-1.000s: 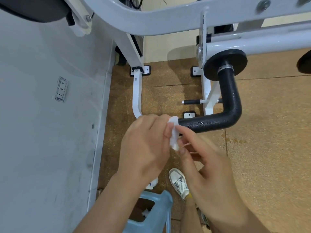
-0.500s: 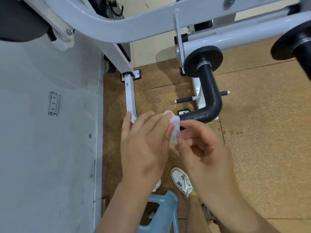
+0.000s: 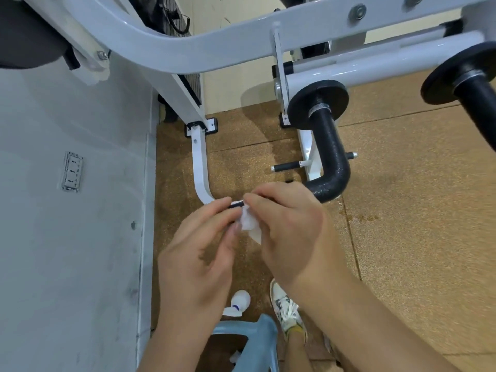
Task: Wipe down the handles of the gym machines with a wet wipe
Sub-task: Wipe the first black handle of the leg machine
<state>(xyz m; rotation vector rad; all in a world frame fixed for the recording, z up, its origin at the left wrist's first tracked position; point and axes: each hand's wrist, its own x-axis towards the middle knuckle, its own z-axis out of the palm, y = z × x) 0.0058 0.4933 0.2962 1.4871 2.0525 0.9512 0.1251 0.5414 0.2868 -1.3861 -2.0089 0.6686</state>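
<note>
Wet wipe (image 3: 249, 224) is seen crumpled between the two hands, near the low end of the black bent handle (image 3: 332, 162). It is pinched by the curled thumb and fingers of the left hand (image 3: 198, 253) and gripped from the other side by the bent fingers of the right hand (image 3: 290, 226), which cover much of it. The handle's tip is hidden behind the right hand, so contact with the wipe cannot be judged. A second handle (image 3: 480, 103) is cut off at the right edge.

We log bright, even light from above, glare streaks on the white frame (image 3: 241, 47) and black handle (image 3: 332, 157), soft shadows on the floor (image 3: 402, 224), bowed edges, smeared lower right corner.
</note>
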